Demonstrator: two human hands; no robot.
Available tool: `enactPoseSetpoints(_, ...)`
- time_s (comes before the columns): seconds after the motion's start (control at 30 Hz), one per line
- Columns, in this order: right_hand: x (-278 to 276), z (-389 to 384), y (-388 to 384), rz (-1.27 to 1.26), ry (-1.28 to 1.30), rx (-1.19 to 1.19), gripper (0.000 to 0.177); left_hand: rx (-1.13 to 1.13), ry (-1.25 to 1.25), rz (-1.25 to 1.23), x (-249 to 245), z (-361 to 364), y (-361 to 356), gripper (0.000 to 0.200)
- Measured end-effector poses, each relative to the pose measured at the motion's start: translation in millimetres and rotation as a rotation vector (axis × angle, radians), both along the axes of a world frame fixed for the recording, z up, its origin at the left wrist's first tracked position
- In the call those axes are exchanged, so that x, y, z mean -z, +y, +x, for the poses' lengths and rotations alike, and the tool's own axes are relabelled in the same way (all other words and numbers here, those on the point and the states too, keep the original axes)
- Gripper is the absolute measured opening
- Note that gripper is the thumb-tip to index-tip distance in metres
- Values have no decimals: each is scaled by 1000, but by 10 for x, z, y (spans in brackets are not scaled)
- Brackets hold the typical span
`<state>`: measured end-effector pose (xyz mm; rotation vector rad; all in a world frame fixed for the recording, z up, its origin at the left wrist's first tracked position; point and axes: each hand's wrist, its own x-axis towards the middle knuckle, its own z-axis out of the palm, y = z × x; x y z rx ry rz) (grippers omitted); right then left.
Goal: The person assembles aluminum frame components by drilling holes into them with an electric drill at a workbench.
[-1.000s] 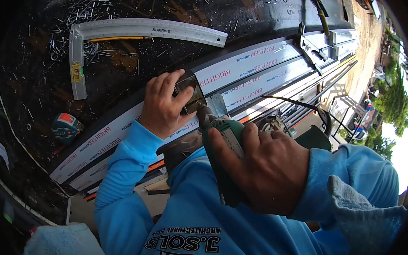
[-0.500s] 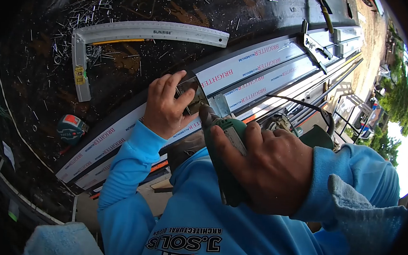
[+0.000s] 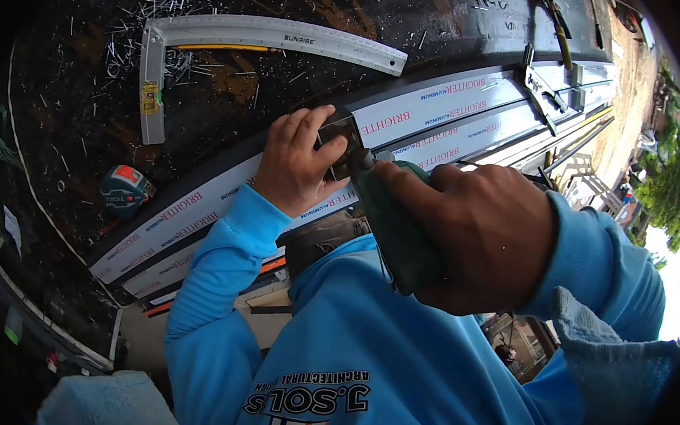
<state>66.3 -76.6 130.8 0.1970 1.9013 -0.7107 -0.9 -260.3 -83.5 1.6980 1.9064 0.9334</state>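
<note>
Long aluminium profiles (image 3: 432,101) lie slantwise across a dark, scuffed bench (image 3: 59,102). Their flat faces are wrapped in smooth white film printed "BRIGHTER" in red. The left hand (image 3: 300,167) is curled about halfway shut, its thumb and fingers pinching a small dark metal piece (image 3: 337,134), boxy and glossy, down against the upper profile. The right hand (image 3: 482,237) is wrapped fully closed around the matte green plastic body of a drill (image 3: 393,231), and the drill's nose meets the metal piece just beside the left thumb. Both sleeves are soft blue knit. On the bench above lies a pale L-shaped metal framing square (image 3: 288,36) marked "SUNRISE", with a yellow pencil (image 3: 225,47) tucked along its inner edge. Thin bright metal shavings (image 3: 132,52) lie scattered around its corner. 1 rounded teal and orange tape measure (image 3: 123,191) sits near the profiles' lower end.
</note>
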Motion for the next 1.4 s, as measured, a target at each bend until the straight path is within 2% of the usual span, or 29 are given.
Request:
enactPoseSetpoints(0.07, 33, -27, 79, -23, -36, 20, 83, -22, -4, -23, 20, 11, -18, 62)
enactPoseSetpoints(0.17, 77, 78, 112, -113, 72, 246, 84, -17, -17, -1, 56, 45, -24, 61)
enactPoseSetpoints(0.3, -109, 150, 74, -86, -21, 292, 86, -11, -1, -2, 43, 46, -13, 60)
enactPoseSetpoints(0.4, -472, 468, 156, -87, 149, 289, 94, -23, 4, 13, 38, 64, -16, 69)
enactPoseSetpoints(0.47, -603, 829, 187, -30, 394, 624, 86, -13, 13, -5, 9, 54, 4, 69)
enactPoseSetpoints(0.53, -258, 1293, 560, -381, 608, 424, 115, -19, 31, -3, -14, 64, 17, 72)
enactPoseSetpoints(0.57, -108, 1515, 589, -378, 503, 569, 125, -26, 43, -17, -21, 76, 28, 75)
enactPoseSetpoints(0.6, 195, 1688, 572, -266, 529, 691, 126, -14, 57, 8, -17, 93, 38, 75)
enactPoseSetpoints(0.63, 478, 1764, 573, -50, 619, 610, 125, -30, 54, -13, 2, 102, 33, 79)
enactPoseSetpoints(0.73, 1158, 1753, 568, 230, 669, 789, 117, -11, 72, -35, -82, 70, 66, 90)
enactPoseSetpoints(0.8, 1436, 1841, 687, 267, 850, 707, 116, -129, -67, 38, -390, 79, 181, 95)
enactPoseSetpoints(0.83, 1353, 1879, 745, 326, 919, 617, 103, -170, -55, 44, -550, 47, 298, 99)
enactPoseSetpoints(0.87, 1320, 1972, 871, 328, 937, 628, 103, -250, -36, 116, -700, 33, 475, 78)
enactPoseSetpoints(0.93, 1239, 2298, 1203, 331, 981, 812, 79, -263, -77, 18, -969, 25, 993, 43)
enactPoseSetpoints(0.97, 1386, 2500, 1402, 540, 1013, 890, 53, -200, 45, 147, -1189, 82, 1395, 14)
enactPoseSetpoints(1.0, 1463, 2663, 1586, 802, 972, 824, 39, -120, 92, 211, -1257, 149, 1779, 12)
enactPoseSetpoints(1.03, 1626, 2882, 1759, 785, 927, 841, 37, -28, 167, 215, -1292, 228, 2183, 9)
enactPoseSetpoints(1.1, 1819, 3067, 2014, 777, 927, 797, 33, 72, 299, 114, -1027, 275, 2978, 6)
enactPoseSetpoints(1.13, 1820, 3080, 2061, 781, 967, 739, 32, 73, 364, -86, -839, 245, 3334, 6)
enactPoseSetpoints(1.17, 1732, 3006, 2095, 781, 1053, 858, 30, 66, 283, -290, -715, 200, 3653, 8)
enactPoseSetpoints(1.2, 1710, 2995, 2197, 834, 1035, 801, 29, 108, 332, -350, -597, 146, 3883, 10)
enactPoseSetpoints(1.27, 1715, 3055, 2413, 706, 993, 635, 30, 167, 336, -501, -363, 104, 4125, 14)
enactPoseSetpoints(1.33, 1660, 3087, 2511, 594, 1049, 611, 26, 208, 354, -406, -135, 143, 4137, 19)
enactPoseSetpoints(1.4, 1648, 3164, 2570, 506, 1030, 722, 23, 224, 402, -464, 74, 169, 4158, 17)
